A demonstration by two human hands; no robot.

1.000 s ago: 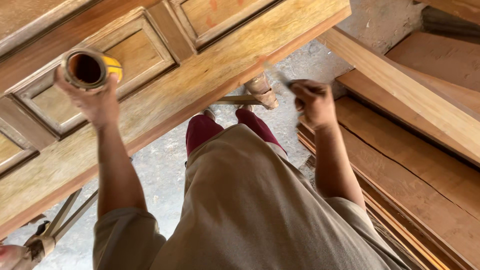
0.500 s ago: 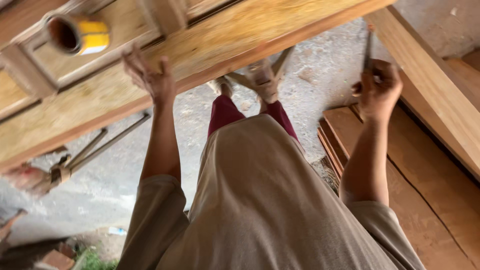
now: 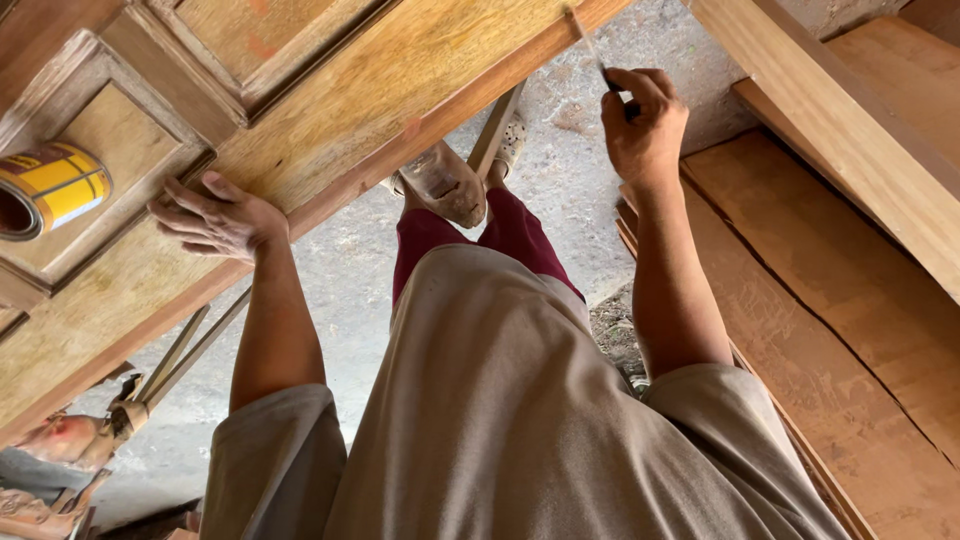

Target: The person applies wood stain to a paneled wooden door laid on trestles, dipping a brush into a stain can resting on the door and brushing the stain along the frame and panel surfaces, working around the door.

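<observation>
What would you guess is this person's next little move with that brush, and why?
Probably lowering the brush onto the wooden door: the right hand holds it with the bristles at the door's edge, the left hand rests flat on the frame, and the open can sits aside.

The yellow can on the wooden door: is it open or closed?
Open. The yellow can has no lid; its dark round mouth shows at the left edge. Contents: cannot tell.

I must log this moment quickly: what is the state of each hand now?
Left hand: open, fingers spread, resting on the wooden door panel, holding nothing.
Right hand: closed on a thin brush.
</observation>
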